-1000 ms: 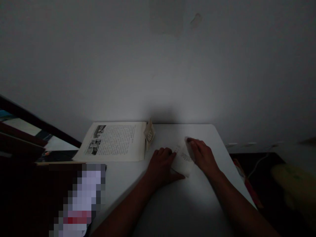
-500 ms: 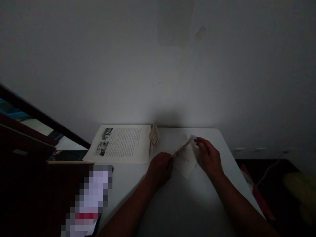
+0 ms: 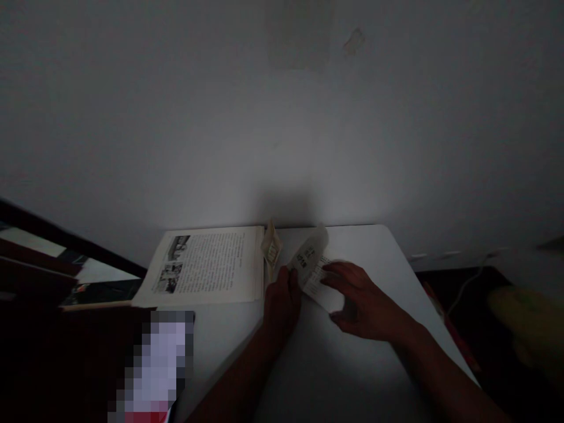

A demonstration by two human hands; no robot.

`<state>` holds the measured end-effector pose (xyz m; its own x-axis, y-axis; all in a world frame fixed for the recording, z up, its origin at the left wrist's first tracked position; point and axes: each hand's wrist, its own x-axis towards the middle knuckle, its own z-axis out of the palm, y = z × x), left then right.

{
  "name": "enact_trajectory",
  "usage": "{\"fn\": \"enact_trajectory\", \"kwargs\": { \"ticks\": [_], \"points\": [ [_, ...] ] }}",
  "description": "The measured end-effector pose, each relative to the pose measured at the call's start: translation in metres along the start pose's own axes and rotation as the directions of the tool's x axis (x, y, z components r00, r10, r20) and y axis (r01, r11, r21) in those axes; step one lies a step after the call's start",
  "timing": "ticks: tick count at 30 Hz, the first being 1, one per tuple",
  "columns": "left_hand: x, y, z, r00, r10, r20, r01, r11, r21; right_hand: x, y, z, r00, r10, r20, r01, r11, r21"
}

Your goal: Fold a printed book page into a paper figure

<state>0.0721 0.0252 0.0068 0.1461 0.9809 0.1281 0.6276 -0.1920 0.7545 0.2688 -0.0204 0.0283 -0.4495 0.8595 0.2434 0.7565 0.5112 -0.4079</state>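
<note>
My left hand point(image 3: 282, 302) is closed, its thumb and fingers pinching the lower left edge of a printed sheet of paper point(image 3: 308, 255). The sheet is partly folded, with one flap raised toward the wall and small printed text showing on the part below. Over the paper's right side is my right hand point(image 3: 363, 302), fingers curved and thumb apart; whether the fingertips touch the paper is hard to tell. A small folded paper shape point(image 3: 271, 248) stands just beyond my left hand, beside a stack of printed pages point(image 3: 211, 264).
The white table point(image 3: 365, 244) stands against a grey wall point(image 3: 282, 117). A pixelated phone-like object point(image 3: 154, 364) lies at its left front edge. A white cable point(image 3: 467, 285) and a yellowish item point(image 3: 520, 317) are at the lower right.
The sheet's flap has swung up and left, showing its printed face. My right hand has moved down and spread its fingers. My left hand keeps its pinch. The view has shifted slightly.
</note>
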Motion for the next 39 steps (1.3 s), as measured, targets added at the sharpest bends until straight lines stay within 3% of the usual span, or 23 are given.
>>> {"fn": "enact_trajectory", "kwargs": {
  "ticks": [6,15,21,26,34,39],
  "points": [
    [0.001,0.001,0.002,1.0,-0.013,-0.025,0.014,0.999,0.038,0.003,-0.003,-0.005,0.997,-0.077,0.028,0.078,0.997,-0.027],
    [0.006,0.004,0.003,1.0,-0.003,-0.012,0.004,0.995,0.098,0.004,-0.015,0.0,0.991,-0.069,0.119,0.073,0.997,-0.03],
    [0.003,0.003,0.003,0.998,0.031,0.056,-0.036,0.995,0.089,0.004,-0.01,0.003,0.997,0.016,0.08,-0.01,0.997,-0.079],
    [0.001,-0.002,0.003,1.0,0.018,0.023,-0.021,0.993,0.119,0.01,-0.014,0.006,0.998,0.031,0.059,-0.026,0.996,-0.085],
    [0.005,0.002,0.0,1.0,-0.009,0.007,0.009,1.0,-0.008,0.004,-0.007,0.01,0.999,-0.043,-0.028,0.04,0.994,-0.099],
    [0.003,0.005,0.0,0.999,0.036,0.028,-0.037,0.998,0.051,-0.001,0.002,0.012,0.994,-0.094,-0.052,0.089,0.992,-0.093]
  ]
}}
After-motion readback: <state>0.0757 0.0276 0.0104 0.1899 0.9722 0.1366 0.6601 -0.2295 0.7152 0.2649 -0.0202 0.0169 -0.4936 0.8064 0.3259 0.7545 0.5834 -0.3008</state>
